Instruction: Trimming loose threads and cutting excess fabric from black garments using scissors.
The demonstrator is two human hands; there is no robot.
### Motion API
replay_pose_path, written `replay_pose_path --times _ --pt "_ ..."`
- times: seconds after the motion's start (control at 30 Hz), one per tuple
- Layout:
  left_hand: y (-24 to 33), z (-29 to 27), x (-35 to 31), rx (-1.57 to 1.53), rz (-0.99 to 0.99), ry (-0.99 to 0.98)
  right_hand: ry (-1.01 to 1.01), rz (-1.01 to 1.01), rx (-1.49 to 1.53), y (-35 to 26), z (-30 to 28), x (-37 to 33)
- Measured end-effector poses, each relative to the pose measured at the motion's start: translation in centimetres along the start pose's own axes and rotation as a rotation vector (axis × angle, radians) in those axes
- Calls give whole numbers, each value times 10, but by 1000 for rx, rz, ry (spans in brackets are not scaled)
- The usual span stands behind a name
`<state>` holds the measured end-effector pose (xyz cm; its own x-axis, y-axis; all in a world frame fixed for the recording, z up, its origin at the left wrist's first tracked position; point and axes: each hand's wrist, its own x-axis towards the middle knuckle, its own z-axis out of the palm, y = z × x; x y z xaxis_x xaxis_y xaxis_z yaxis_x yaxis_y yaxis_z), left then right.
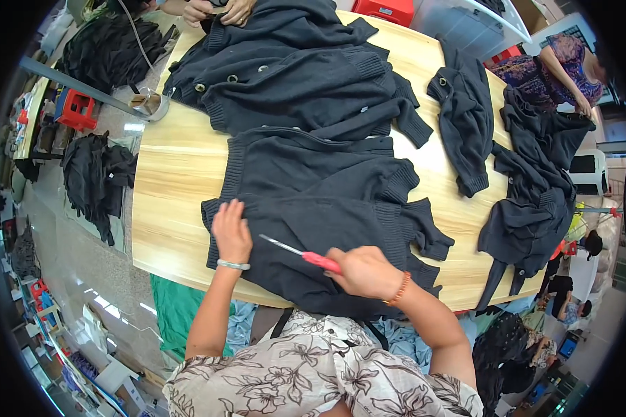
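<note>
A dark knitted cardigan with ribbed edges lies spread on the wooden table in front of me. My left hand rests flat on its left ribbed edge, fingers stretched out and holding nothing. Above the middle of the cardigan, my right hand is closed around a slim tool with a red handle and a thin metal shaft. The shaft points up and left, toward my left hand; its exact kind I cannot make out.
More dark buttoned cardigans are piled at the far side, where another person's hands work. At the right, a person in a patterned dress stands by a dark garment heap. A white cup hangs near the left edge.
</note>
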<state>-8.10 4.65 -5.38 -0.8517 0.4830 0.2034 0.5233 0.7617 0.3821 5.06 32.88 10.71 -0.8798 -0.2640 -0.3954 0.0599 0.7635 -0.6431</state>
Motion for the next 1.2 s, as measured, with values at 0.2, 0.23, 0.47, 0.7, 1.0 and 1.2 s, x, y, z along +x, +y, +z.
replay_pose_path --times 0.2,0.23,0.47,0.7,1.0,1.2 --pt "-57 -33 -39 -326 -531 -72 -88 -141 -16 -31 21 47" --pt "-61 -36 -44 -385 -572 -102 1 -176 14 -28 30 47" --pt "-5 -98 28 -284 -269 -232 120 24 170 1 30 7" --pt "-41 -5 149 -281 -158 -9 313 257 196 17 19 -31" --pt "-37 45 178 -294 -35 -100 144 266 241 -1 29 -57" --pt "74 -105 190 -676 173 -148 -94 13 371 -30 36 -16"
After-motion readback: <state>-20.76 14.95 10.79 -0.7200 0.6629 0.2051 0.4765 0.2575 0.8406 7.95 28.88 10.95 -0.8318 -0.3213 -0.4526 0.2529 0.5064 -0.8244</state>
